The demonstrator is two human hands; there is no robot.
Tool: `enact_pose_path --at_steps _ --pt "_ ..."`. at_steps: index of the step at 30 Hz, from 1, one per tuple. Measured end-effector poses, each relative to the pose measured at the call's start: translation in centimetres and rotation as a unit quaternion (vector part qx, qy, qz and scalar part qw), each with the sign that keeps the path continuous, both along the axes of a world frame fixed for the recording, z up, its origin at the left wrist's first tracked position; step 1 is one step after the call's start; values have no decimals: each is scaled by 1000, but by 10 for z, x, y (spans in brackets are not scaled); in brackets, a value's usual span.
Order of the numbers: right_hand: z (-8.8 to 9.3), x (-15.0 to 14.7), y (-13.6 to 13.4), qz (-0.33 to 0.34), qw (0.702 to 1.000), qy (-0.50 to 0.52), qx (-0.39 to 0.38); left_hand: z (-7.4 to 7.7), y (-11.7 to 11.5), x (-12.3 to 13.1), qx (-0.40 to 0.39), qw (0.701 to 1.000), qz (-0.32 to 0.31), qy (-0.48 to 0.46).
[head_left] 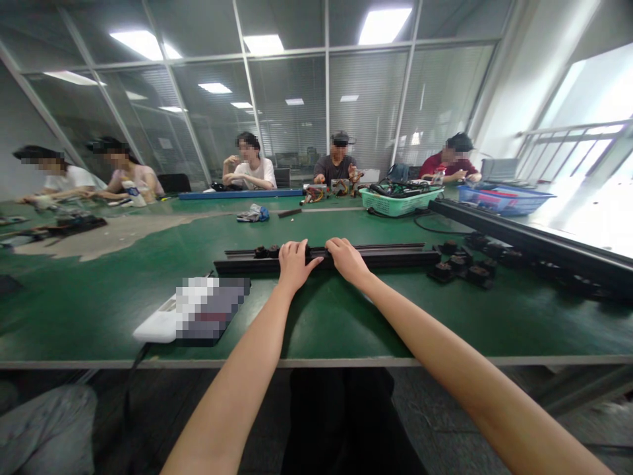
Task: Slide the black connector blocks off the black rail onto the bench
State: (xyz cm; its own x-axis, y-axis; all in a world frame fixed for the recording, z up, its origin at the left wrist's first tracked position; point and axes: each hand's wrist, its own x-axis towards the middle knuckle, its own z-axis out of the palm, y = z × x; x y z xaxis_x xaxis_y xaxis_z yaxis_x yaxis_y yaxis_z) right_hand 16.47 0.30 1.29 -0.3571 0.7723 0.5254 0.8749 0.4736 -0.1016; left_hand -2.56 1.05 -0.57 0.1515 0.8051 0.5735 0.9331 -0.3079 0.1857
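Observation:
A long black metal rail (390, 261) lies crosswise on the green table in front of me. My left hand (295, 269) reaches over it with fingers bent across its top and the thumb pointing right along the near side. Just to the right, my right hand (347, 259) curls its fingers down onto the rail. A small dark part (316, 252) shows in the gap between my hands; its shape is mostly hidden. Left of my left hand, a couple of small black parts (266, 252) sit at the rail.
Several small black parts (459, 267) lie beyond the rail's right end, near a longer black beam (534, 231). A green basket (403, 204) of cables and a blue basket (509, 201) stand farther back. A white device (158, 323) lies front left. Several people sit across the table.

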Motion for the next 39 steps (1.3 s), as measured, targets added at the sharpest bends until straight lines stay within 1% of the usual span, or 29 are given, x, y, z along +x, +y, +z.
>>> enact_pose_path --at_steps 10,17,22,26,32,39 --pt "0 6 3 8 1000 16 -5 -1 1 -1 5 1000 -1 2" --pt "-1 15 9 34 999 31 -14 0 -1 0 -3 1000 -3 0" --pt "-7 18 11 47 997 50 -19 1 -3 2 -8 1000 -7 1" --pt "-13 17 11 36 996 78 -8 -1 -2 3 -6 1000 -6 -3" --pt "-12 16 6 57 995 83 -19 -4 -1 4 -14 1000 -9 -10" --pt "-16 16 7 45 991 127 -25 -4 -1 7 -20 1000 -8 -10"
